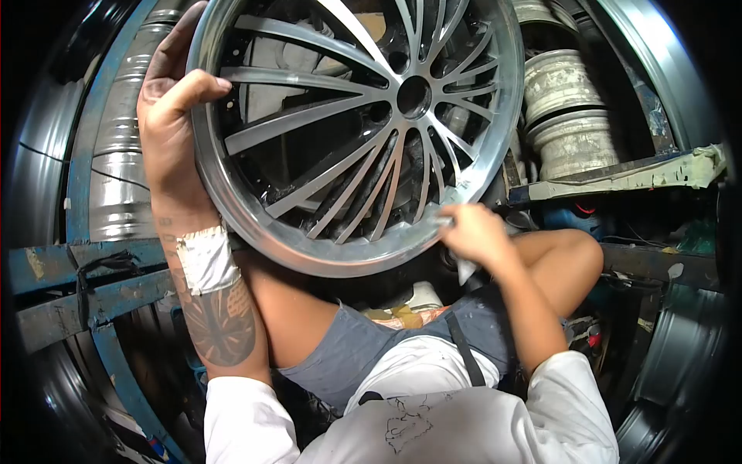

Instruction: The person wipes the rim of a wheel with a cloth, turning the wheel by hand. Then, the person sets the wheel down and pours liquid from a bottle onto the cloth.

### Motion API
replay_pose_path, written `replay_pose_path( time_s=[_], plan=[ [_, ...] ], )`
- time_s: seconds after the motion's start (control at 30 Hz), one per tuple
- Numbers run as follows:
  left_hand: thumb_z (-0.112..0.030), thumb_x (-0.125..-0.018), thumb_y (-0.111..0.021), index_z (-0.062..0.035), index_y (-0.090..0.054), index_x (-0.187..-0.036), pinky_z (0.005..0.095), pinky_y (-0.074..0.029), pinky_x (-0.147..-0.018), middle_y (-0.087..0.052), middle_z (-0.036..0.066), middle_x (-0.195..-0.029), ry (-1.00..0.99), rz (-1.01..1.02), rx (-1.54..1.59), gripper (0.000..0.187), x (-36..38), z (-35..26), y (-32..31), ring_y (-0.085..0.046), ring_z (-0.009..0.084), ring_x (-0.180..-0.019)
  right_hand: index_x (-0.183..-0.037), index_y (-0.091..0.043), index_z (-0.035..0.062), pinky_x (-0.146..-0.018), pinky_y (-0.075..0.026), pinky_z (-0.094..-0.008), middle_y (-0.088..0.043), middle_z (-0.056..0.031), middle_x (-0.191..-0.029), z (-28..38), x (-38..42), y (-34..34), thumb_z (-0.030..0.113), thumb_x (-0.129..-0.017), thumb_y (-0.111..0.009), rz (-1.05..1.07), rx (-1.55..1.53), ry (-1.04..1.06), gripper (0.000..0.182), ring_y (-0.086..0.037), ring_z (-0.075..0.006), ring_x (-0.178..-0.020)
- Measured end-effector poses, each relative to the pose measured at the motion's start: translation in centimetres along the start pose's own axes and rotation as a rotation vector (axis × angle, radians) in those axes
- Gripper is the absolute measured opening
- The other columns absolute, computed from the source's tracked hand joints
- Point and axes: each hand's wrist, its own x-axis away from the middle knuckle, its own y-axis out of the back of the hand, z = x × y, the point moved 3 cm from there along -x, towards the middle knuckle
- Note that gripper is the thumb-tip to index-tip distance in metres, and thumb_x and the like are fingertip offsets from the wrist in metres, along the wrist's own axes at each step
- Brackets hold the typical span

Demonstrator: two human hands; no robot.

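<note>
A silver alloy wheel rim (325, 259) with many thin spokes and dark gaps between them is held up in front of me, tilted, its lower edge above my thighs. My left hand (174, 93) grips its outer edge at the upper left, thumb over the front lip. At the lower right of the lip is my right hand (478, 236), closed and slightly blurred by motion. A thin grey-white sheet (466, 269) pokes out below its fingers; its kind cannot be made out. Around my left forearm a white patch (209, 261) is wrapped.
Stacked wheel rims (572, 143) stand on a rack at the right, with a tape-wrapped bar (634, 176) in front. More metal rims (124, 185) are piled at the left behind a blue frame (81, 166). A horizontal blue beam (93, 298) runs beside my left arm.
</note>
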Motion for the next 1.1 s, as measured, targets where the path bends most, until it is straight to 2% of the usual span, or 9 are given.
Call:
replay_pose_path(
  time_s=[0.03, 0.1, 0.17, 0.5, 0.57, 0.73, 0.9, 1.03, 1.1],
  plan=[
    [0.003, -0.084, -0.058, 0.0003, -0.055, -0.143, 0.0255, -0.061, -0.083, -0.071, 0.012, -0.113, 0.014, 0.006, -0.017, 0.059, 0.1, 0.0, 0.3, -0.071, 0.0145, -0.091, -0.114, -0.077, 0.0169, -0.091, -0.057, -0.0501, -0.075, -0.0242, -0.101, -1.3, -1.1, 0.7, 0.026, -0.085, -0.064, -0.007, -0.034, -0.042, 0.034, -0.073, -0.0412, -0.099],
    [0.004, -0.082, -0.057, 0.0009, -0.056, -0.143, 0.0281, -0.055, -0.097, -0.067, 0.013, -0.128, -0.021, -0.035, -0.032, 0.061, -0.2, 0.9, 1.7, -0.067, 0.0165, -0.110, -0.114, -0.076, 0.0146, -0.090, -0.057, -0.0511, -0.074, -0.0254, -0.103, -0.1, -0.2, 0.1, 0.026, -0.087, -0.065, -0.044, 0.032, -0.041, 0.032, -0.072, -0.0429, -0.099],
    [0.004, -0.081, -0.057, 0.0023, -0.056, -0.143, 0.0284, -0.055, -0.096, -0.067, 0.013, -0.129, -0.089, -0.143, 0.002, 0.062, 0.3, 0.0, -0.7, -0.067, 0.0154, -0.108, -0.117, -0.075, 0.0146, -0.092, -0.057, -0.0511, -0.074, -0.0253, -0.104, 2.2, 1.1, -0.7, 0.026, -0.087, -0.065, 0.044, 0.082, 0.000, 0.034, -0.072, -0.0423, -0.101],
    [0.006, -0.076, -0.056, 0.0049, -0.056, -0.143, 0.0285, -0.055, -0.096, -0.067, 0.014, -0.130, -0.099, -0.055, -0.107, 0.066, 1.3, -0.3, -0.7, -0.067, 0.0181, -0.110, -0.119, -0.074, 0.0114, -0.095, -0.055, -0.0502, -0.073, -0.0246, -0.110, -0.7, -1.8, 0.5, 0.025, -0.085, -0.065, 0.031, -0.058, -0.099, 0.038, -0.070, -0.0420, -0.105],
    [0.004, -0.073, -0.060, 0.0050, -0.057, -0.142, 0.0255, -0.055, -0.093, -0.066, 0.016, -0.134, -0.197, -0.038, -0.133, 0.069, 0.8, 0.0, -0.8, -0.067, 0.0187, -0.115, -0.119, -0.075, 0.0119, -0.095, -0.055, -0.0506, -0.072, -0.0257, -0.113, -0.3, -1.2, -1.0, 0.026, -0.084, -0.068, -0.026, 0.004, -0.139, 0.039, -0.069, -0.0431, -0.107],
    [0.004, -0.072, -0.061, 0.0036, -0.059, -0.141, 0.0281, -0.054, -0.100, -0.065, 0.016, -0.137, -0.138, -0.017, -0.184, 0.069, 1.1, -0.4, -1.2, -0.063, 0.0211, -0.126, -0.120, -0.075, 0.0160, -0.097, -0.055, -0.0502, -0.073, -0.0249, -0.111, -1.1, -1.6, -0.9, 0.028, -0.084, -0.067, 0.046, -0.045, -0.135, 0.038, -0.070, -0.0408, -0.109],
    [0.006, -0.075, -0.061, 0.0027, -0.060, -0.140, 0.0254, -0.057, -0.094, -0.065, 0.016, -0.137, -0.277, -0.009, -0.098, 0.066, 0.4, 0.1, -1.5, -0.067, 0.0188, -0.118, -0.117, -0.077, 0.0162, -0.094, -0.057, -0.0477, -0.076, -0.0195, -0.108, 0.4, -0.7, -1.5, 0.027, -0.083, -0.068, 0.071, 0.031, 0.018, 0.037, -0.072, -0.0379, -0.104],
    [0.003, -0.080, -0.061, 0.0037, -0.058, -0.141, 0.0300, -0.059, -0.096, -0.066, 0.016, -0.134, -0.202, 0.050, -0.162, 0.061, 0.9, -0.2, -1.6, -0.070, 0.0202, -0.112, -0.114, -0.078, 0.0157, -0.092, -0.057, -0.0473, -0.076, -0.0184, -0.105, -0.2, -1.1, -1.2, 0.025, -0.082, -0.068, 0.061, 0.049, -0.025, 0.035, -0.073, -0.0358, -0.103],
    [0.008, -0.083, -0.062, 0.0067, -0.062, -0.134, 0.0239, -0.058, -0.082, -0.070, 0.016, -0.127, -0.182, 0.014, -0.074, 0.051, 0.8, -0.6, -2.1, -0.070, 0.0148, -0.098, -0.113, -0.079, 0.0170, -0.092, -0.057, -0.0466, -0.077, -0.0175, -0.105, 1.0, -0.3, -1.2, 0.026, -0.082, -0.069, 0.096, 0.099, 0.082, 0.034, -0.074, -0.0342, -0.103]
  ],
)
